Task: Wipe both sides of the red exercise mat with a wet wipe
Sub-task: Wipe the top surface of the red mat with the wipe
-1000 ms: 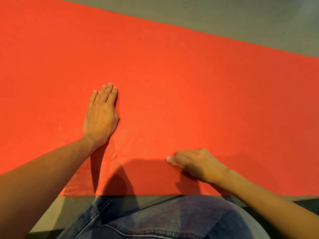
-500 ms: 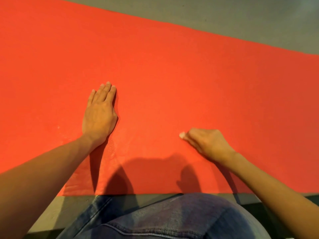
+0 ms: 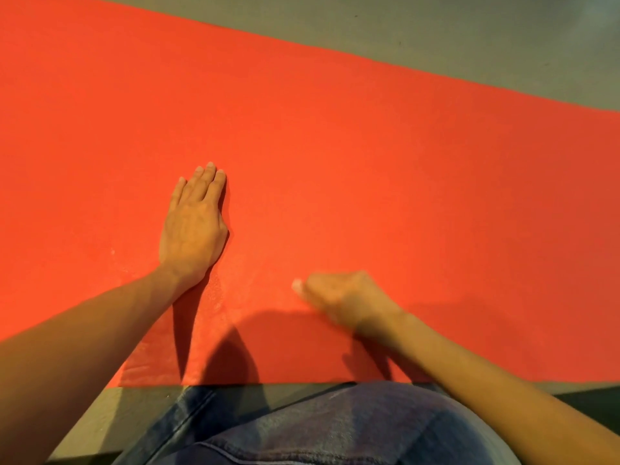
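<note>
Lying flat on the grey floor: red exercise mat, spanning the view. Left hand: fingers straight, together, palm pressed on the mat. Right hand: blurred, curled round the wet wipe, white tip showing, on the mat's near part. Denim knee below.

Left hand flat on red mat; right hand grips wipe, blurred.
</note>
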